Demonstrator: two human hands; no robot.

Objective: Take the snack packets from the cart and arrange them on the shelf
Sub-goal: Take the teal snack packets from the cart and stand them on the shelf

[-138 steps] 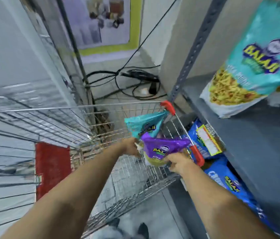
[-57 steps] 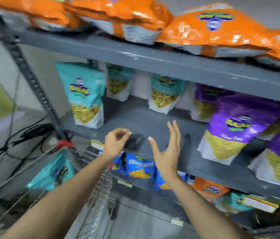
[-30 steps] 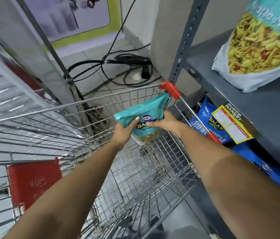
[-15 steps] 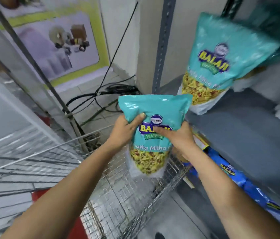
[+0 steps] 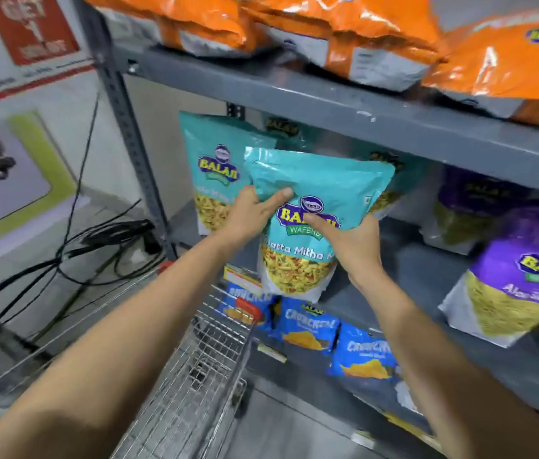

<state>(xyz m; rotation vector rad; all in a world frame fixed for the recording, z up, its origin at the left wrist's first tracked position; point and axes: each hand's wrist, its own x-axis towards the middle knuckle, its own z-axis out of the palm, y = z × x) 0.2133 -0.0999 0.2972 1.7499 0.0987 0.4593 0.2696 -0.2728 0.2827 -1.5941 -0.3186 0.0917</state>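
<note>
I hold a teal snack packet (image 5: 321, 190) upright in both hands at the front of the middle shelf (image 5: 427, 279). My left hand (image 5: 248, 215) grips its left edge, thumb across the front. My right hand (image 5: 351, 243) grips its right side, thumb on the logo. The packet's bottom hangs just past the shelf's front edge, above the wire cart (image 5: 195, 369). Another teal packet (image 5: 212, 170) stands on the shelf right behind it to the left. I see no packets in the visible part of the cart.
Purple packets (image 5: 520, 279) stand on the same shelf at the right. Orange packets (image 5: 344, 24) lie on the top shelf. Blue packets (image 5: 308, 326) fill the lower shelf. Black cables (image 5: 96, 240) lie on the floor at the left, beside the grey shelf post (image 5: 125, 111).
Both hands have lifted the teal packet out of the cart and carried it up and right to the middle shelf. My view has swung from the cart to the shelves.
</note>
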